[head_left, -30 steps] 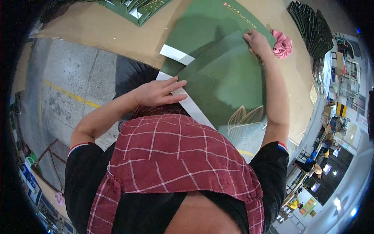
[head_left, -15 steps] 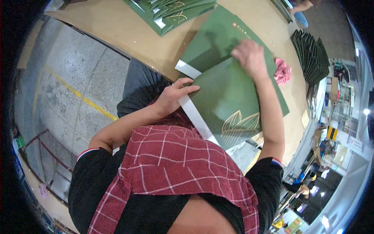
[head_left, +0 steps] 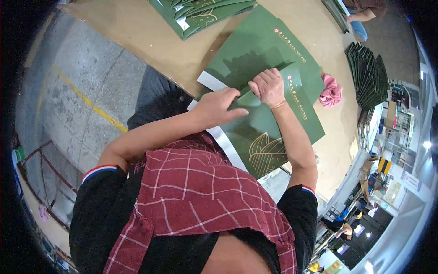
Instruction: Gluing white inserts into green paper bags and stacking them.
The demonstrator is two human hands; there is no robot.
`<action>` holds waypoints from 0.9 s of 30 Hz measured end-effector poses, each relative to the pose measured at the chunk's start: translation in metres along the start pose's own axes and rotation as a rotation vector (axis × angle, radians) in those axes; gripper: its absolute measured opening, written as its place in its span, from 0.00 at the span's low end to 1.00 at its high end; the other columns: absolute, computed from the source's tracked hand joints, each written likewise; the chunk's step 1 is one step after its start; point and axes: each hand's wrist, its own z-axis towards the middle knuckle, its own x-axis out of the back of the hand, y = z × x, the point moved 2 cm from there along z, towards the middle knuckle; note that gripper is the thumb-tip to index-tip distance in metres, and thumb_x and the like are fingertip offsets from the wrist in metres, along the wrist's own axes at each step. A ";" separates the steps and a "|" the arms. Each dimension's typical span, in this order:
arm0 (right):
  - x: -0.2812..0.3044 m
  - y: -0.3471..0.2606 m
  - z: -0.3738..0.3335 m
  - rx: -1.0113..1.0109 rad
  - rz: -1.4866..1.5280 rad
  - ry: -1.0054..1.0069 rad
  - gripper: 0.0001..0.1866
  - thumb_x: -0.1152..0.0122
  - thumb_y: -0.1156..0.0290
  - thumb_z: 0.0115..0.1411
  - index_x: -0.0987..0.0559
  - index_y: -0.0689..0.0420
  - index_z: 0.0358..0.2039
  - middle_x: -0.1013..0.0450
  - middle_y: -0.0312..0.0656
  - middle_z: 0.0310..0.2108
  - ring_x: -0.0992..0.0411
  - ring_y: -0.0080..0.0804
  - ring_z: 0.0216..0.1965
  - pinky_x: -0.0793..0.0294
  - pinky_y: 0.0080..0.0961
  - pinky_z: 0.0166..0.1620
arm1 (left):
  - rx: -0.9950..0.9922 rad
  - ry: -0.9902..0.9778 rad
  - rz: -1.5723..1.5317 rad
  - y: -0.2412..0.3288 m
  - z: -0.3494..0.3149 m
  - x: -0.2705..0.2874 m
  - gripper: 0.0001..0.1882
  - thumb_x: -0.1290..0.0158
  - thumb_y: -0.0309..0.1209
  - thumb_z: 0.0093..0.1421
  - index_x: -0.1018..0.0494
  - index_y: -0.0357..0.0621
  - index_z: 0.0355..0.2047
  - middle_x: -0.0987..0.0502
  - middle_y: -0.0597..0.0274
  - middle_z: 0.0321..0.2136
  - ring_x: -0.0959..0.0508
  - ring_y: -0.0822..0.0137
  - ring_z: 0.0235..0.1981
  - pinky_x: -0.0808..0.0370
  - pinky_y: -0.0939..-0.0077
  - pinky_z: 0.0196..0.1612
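A green paper bag (head_left: 248, 128), with gold line-drawn leaves and a white strip along its near edge, lies slanted in front of me. Its upper panel is bent up at the far edge. My right hand (head_left: 269, 88) is closed in a fist at that raised edge and appears to grip it. Beside it, my left hand (head_left: 221, 107) has thumb and forefinger spread over the bag's left side; its other fingers are partly hidden. Beneath and beyond lies another green bag (head_left: 255, 32), flat, with a white strip (head_left: 211, 81) at its left end.
Folded green bags (head_left: 205, 18) are piled at the far side of the brown table (head_left: 123, 27). A pink cloth (head_left: 331, 90) lies right of the bags. Further right hangs a dark green fanned stack (head_left: 368, 75). Another person's hand (head_left: 349, 18) holds green pieces at the far right.
My right hand has come nearer and left, from a blurred open sweep to a fist at the panel's edge. My left hand has moved right, its fingers spreading. The near bag has shifted slightly toward me.
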 end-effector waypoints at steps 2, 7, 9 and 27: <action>0.004 0.002 -0.002 0.083 0.021 0.005 0.11 0.42 0.64 0.45 0.32 0.53 0.13 0.38 0.35 0.14 0.37 0.31 0.19 0.40 0.27 0.28 | -0.059 0.064 0.095 -0.009 0.007 -0.019 0.15 0.48 0.37 0.49 0.36 0.38 0.29 0.30 0.50 0.23 0.27 0.49 0.27 0.31 0.59 0.27; 0.019 0.051 -0.009 -0.132 -0.113 0.216 0.12 0.46 0.63 0.49 0.31 0.50 0.13 0.35 0.35 0.14 0.34 0.30 0.20 0.39 0.29 0.28 | -0.090 0.068 0.098 -0.030 0.003 -0.045 0.12 0.49 0.32 0.50 0.35 0.40 0.32 0.30 0.51 0.22 0.27 0.49 0.25 0.30 0.62 0.27; -0.001 0.067 -0.009 -0.318 -0.179 -0.039 0.12 0.46 0.63 0.51 0.30 0.50 0.13 0.37 0.33 0.11 0.35 0.33 0.19 0.39 0.32 0.29 | -0.131 0.114 0.084 -0.031 0.004 -0.045 0.11 0.49 0.30 0.50 0.35 0.40 0.33 0.30 0.51 0.22 0.27 0.49 0.25 0.30 0.63 0.26; -0.045 0.085 -0.014 -0.467 -0.288 0.013 0.26 0.57 0.48 0.56 0.37 0.47 0.52 0.45 0.41 0.55 0.49 0.39 0.57 0.54 0.47 0.57 | -0.710 -0.176 0.568 -0.016 0.024 -0.073 0.31 0.60 0.55 0.52 0.39 0.51 0.51 0.41 0.58 0.53 0.44 0.63 0.57 0.56 0.49 0.56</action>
